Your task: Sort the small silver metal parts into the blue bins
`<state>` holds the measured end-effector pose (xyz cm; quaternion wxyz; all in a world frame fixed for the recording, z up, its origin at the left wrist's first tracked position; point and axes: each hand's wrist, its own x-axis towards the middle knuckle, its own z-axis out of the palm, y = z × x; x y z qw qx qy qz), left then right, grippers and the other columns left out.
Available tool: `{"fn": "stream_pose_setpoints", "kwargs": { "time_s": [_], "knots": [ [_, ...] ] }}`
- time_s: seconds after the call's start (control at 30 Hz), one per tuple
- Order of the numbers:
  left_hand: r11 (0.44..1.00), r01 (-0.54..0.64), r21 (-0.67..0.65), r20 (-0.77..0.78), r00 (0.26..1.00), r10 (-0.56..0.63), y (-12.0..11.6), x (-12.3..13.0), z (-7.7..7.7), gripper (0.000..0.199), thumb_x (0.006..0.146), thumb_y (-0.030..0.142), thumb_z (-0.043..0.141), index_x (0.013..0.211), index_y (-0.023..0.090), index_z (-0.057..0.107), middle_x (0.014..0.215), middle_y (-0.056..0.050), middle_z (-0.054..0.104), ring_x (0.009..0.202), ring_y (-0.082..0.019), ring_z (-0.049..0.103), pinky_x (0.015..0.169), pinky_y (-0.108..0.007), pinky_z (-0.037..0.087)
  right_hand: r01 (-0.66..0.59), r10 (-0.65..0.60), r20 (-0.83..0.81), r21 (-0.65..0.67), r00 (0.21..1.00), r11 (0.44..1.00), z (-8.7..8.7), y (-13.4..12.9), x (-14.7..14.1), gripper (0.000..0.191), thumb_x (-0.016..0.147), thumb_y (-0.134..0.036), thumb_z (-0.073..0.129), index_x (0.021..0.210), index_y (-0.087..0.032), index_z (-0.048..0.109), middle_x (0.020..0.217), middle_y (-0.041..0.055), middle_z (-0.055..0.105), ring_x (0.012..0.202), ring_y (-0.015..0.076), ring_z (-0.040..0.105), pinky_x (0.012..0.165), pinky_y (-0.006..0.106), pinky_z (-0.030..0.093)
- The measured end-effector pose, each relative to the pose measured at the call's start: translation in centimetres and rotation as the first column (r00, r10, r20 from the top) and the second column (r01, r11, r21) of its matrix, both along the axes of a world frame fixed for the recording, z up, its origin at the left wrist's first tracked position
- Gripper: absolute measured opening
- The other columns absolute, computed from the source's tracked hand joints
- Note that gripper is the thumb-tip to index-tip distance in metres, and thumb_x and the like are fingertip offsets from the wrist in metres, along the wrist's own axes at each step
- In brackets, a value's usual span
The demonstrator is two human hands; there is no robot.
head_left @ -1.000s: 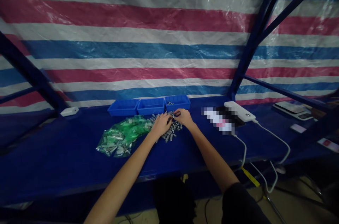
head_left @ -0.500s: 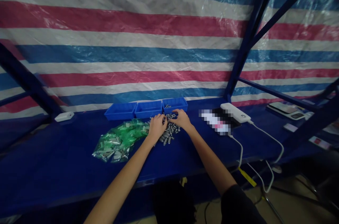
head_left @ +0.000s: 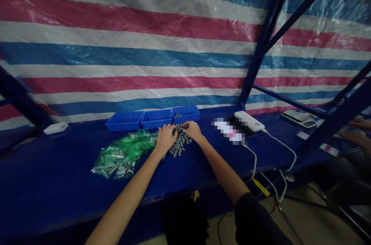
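Note:
A heap of small silvery metal parts [head_left: 180, 145], several of them short cylinders, lies loose on the blue table. Over its left side is my left hand [head_left: 166, 137], fingers curled down and closed; whatever they grip is hidden. My right hand [head_left: 193, 130] comes in from the other side, thumb and forefinger drawn together at the heap's upper edge. Anything in that pinch is too small to make out. Just left of my left hand, a clear and green plastic bag [head_left: 124, 154] full of small parts lies on the table.
Behind the heap stand three blue bins: a left bin [head_left: 124, 122], a middle bin [head_left: 157, 119] and a right bin [head_left: 186, 113] with small parts inside. Rightward lie a phone [head_left: 232, 131], a white power bank [head_left: 249, 121] and cables. Another person's hand [head_left: 355, 136] shows far right.
The whole view has swung a little right, so things sit further left. Another person's hands have come into view at the right edge. Both my hands stay at the heap with small finger movements.

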<state>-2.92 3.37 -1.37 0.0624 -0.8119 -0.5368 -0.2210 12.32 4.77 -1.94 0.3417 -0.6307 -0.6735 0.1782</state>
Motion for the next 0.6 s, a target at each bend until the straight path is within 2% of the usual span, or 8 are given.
{"fn": "stream_pose_setpoints", "kwargs": {
  "time_s": [0.1,0.27,0.43,0.53,0.6],
  "knots": [
    [1.0,0.007,-0.003,0.013,1.0,-0.007,-0.2,0.0,0.2,0.022,0.083,0.027,0.04,0.088,0.022,0.06,0.092,-0.006,0.063,0.092,-0.024,0.052,0.079,-0.036,0.035,-0.002,0.002,-0.052,-0.013,0.999,1.0,-0.1,0.3,0.3,0.021,0.066,-0.019,0.061,0.085,-0.022,0.069,0.079,0.0005,0.07,0.077,0.0148,0.064,0.07,0.022,0.047],
    [1.0,-0.006,0.004,0.044,0.999,0.006,-0.4,0.1,0.4,0.02,0.083,0.027,0.041,0.088,0.021,0.059,0.087,-0.005,0.063,0.088,-0.022,0.055,0.078,-0.034,0.035,0.002,-0.002,-0.067,0.009,0.998,1.0,-0.1,0.1,0.1,0.016,0.065,-0.023,0.064,0.08,-0.023,0.068,0.077,0.0,0.069,0.077,0.0151,0.064,0.068,0.022,0.047],
    [0.999,-0.005,0.045,0.183,0.983,-0.003,-0.4,0.0,0.9,0.02,0.084,0.029,0.04,0.085,0.021,0.058,0.083,-0.004,0.063,0.081,-0.02,0.058,0.073,-0.03,0.036,0.01,0.006,-0.179,0.09,0.984,0.996,0.6,-0.2,-0.5,0.015,0.065,-0.028,0.065,0.078,-0.022,0.068,0.075,0.0003,0.069,0.073,0.0159,0.064,0.068,0.026,0.048],
    [0.997,-0.008,0.075,0.323,0.946,-0.017,-0.4,-0.1,1.1,0.023,0.087,0.034,0.038,0.082,0.02,0.056,0.081,-0.003,0.062,0.075,-0.017,0.058,0.068,-0.027,0.036,-0.032,0.079,-0.378,0.129,0.922,0.991,1.3,-0.1,-1.0,0.016,0.065,-0.026,0.063,0.079,-0.019,0.068,0.075,0.0017,0.069,0.07,0.0149,0.063,0.07,0.026,0.049],
    [0.998,0.015,0.061,0.414,0.909,-0.039,-0.3,-0.2,1.2,0.028,0.088,0.039,0.035,0.077,0.02,0.052,0.073,-0.001,0.059,0.068,-0.015,0.055,0.064,-0.025,0.036,-0.108,0.167,-0.533,0.14,0.83,0.984,1.6,-0.1,-1.4,0.016,0.065,-0.023,0.061,0.078,-0.017,0.067,0.077,0.0025,0.069,0.072,0.0145,0.063,0.074,0.027,0.049]
  ]
}}
